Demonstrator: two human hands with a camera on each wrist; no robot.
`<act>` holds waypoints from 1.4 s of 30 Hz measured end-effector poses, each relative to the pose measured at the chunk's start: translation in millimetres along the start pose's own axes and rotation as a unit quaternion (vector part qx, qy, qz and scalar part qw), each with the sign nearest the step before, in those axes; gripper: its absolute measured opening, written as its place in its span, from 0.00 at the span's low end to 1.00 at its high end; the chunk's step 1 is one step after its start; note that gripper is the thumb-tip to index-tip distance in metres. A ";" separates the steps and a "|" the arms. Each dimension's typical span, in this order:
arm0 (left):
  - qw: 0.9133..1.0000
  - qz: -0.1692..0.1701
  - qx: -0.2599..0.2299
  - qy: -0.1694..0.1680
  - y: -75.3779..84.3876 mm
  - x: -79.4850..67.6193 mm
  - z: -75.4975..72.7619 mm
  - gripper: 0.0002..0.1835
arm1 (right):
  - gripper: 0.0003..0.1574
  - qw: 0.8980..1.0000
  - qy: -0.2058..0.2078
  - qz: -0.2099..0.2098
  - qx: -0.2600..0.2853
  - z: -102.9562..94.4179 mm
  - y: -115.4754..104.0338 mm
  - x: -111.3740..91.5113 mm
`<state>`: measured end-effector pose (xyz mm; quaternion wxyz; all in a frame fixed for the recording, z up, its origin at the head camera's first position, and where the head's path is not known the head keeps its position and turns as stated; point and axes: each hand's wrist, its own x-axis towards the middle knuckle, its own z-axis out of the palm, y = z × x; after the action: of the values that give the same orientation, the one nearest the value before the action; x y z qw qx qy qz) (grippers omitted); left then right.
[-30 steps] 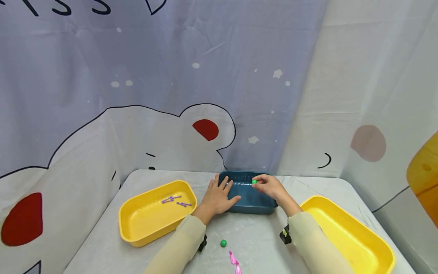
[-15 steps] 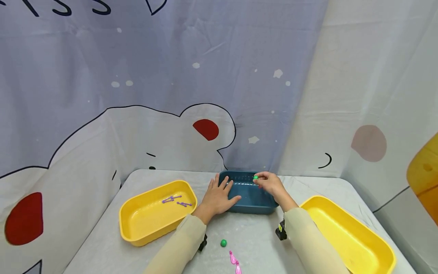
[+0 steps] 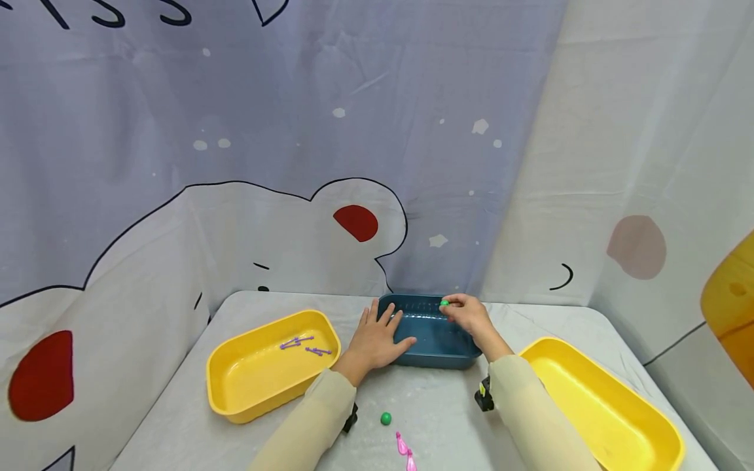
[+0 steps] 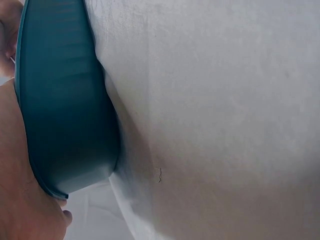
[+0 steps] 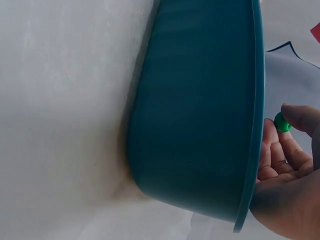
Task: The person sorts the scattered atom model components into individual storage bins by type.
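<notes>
My right hand (image 3: 469, 316) pinches a small green ball (image 5: 282, 122) between thumb and fingertips, over the right part of a dark teal basin (image 3: 432, 358). My left hand (image 3: 374, 339) lies with spread, straight fingers across the basin's left rim. In the left wrist view, that hand (image 4: 27, 185) shows along the rim, above the basin's outer wall (image 4: 75, 115). A second green ball (image 3: 385, 418) sits on the table in front of the basin. Near it lie two pink, narrow-necked pieces (image 3: 402, 444), partly cut off by the frame's lower edge.
To the left stands a yellow basin (image 3: 235, 386) with several thin purple sticks (image 3: 296, 342) inside. Another yellow basin (image 3: 607, 405) stands at right, partly behind my right sleeve (image 3: 536, 418). A printed curtain (image 3: 448, 163) hangs behind the white-covered table (image 3: 353, 451).
My right hand, still pinching the green ball, has shifted slightly away from me and to the right over the teal basin. My left hand has stayed in place.
</notes>
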<state>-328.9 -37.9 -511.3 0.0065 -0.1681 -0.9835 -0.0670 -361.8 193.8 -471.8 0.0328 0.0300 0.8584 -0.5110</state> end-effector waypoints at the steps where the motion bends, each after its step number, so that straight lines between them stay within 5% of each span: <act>1: 1.000 0.000 0.000 -0.001 0.1 -0.2 -0.4 0.46 | 0.22 1.000 0.000 0.001 0.001 -0.3 0.1 0.0; 12: 1.000 0.002 -0.006 0.001 -1.2 -0.8 0.5 0.46 | 0.22 1.000 -0.008 -0.012 -0.015 0.6 0.3 -9.2; 25: 1.000 -0.002 0.004 0.004 0.2 -0.8 2.5 0.44 | 0.16 0.994 -0.023 -0.102 -0.039 16.1 -4.0 -53.9; 42: 1.000 0.001 0.025 0.016 0.5 -1.8 1.3 0.43 | 0.14 0.976 -0.114 -0.180 -0.032 39.1 -3.9 -105.2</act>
<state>-327.0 -37.9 -512.6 0.0265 -0.1674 -0.9845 -0.0446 -256.4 155.7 -477.9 0.0386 -0.1848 0.8560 -0.4813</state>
